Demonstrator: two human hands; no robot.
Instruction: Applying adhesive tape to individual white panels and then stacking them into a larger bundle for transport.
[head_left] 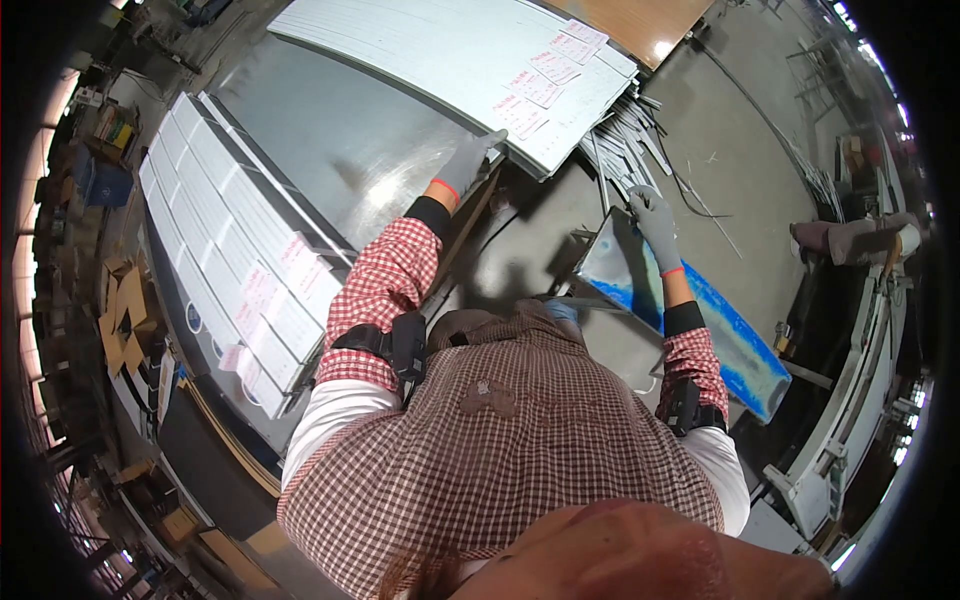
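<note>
My left hand (pixel 468 168), in a grey glove, reaches forward with its fingers stretched out against the near edge of a stack of long white panels (pixel 430 45). Several paper slips with red writing (pixel 540 88) lie on that stack's right end. My right hand (pixel 655 228), also gloved in grey, is further right with its fingers curled. It is at the near ends of a loose bundle of thin grey strips (pixel 622 140), which fans out beside the stack. Whether a strip sits between those fingers is hidden.
Bare sheet metal (pixel 310 105) covers the tabletop left of the stack. Further left lies a second set of white panels (pixel 205 180) with slips on it. A blue-edged board (pixel 735 345) slants below my right forearm. Machine rails (pixel 850 390) run along the right.
</note>
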